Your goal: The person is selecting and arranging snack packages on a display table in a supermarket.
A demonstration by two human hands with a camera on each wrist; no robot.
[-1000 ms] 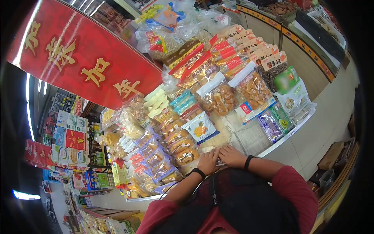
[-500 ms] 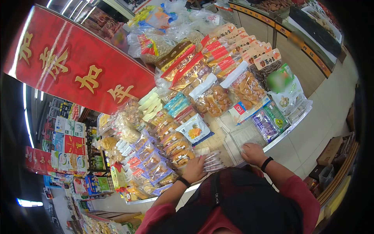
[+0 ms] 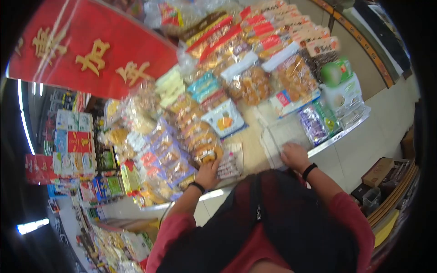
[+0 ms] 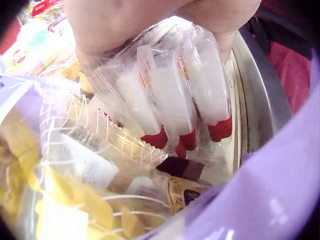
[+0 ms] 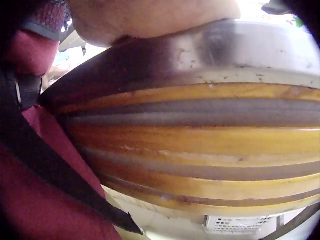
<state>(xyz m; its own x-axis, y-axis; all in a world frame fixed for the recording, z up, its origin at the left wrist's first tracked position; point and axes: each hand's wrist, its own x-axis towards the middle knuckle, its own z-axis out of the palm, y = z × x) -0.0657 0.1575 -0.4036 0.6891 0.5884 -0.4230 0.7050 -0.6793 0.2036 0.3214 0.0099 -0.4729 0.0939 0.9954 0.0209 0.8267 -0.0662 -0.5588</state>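
Observation:
At the front of the display table, my left hand (image 3: 208, 175) grips a row of small clear-wrapped packets (image 3: 229, 169) beside the bagged pastries (image 3: 207, 148). In the left wrist view the left hand (image 4: 160, 25) covers the tops of these packets (image 4: 167, 95), which look whitish with red at their lower ends. My right hand (image 3: 295, 155) rests at the front edge on printed paper (image 3: 277, 136), holding nothing visible. The right wrist view shows only part of the right hand (image 5: 150, 17) over the metal rim (image 5: 225, 50); its fingers are hidden there.
A blue-white bag (image 3: 224, 119) lies behind the packets. Purple-wrapped packs (image 3: 161, 148) fill the left side; a purple pack (image 3: 312, 123) and a green bag (image 3: 339, 73) stand at the right. A red sign (image 3: 91, 45) hangs over the back left.
The hands were together at the front edge, then parted. The left hand moved left with the packets toward the pastries; the right moved right onto the paper. The head view has shifted downward.

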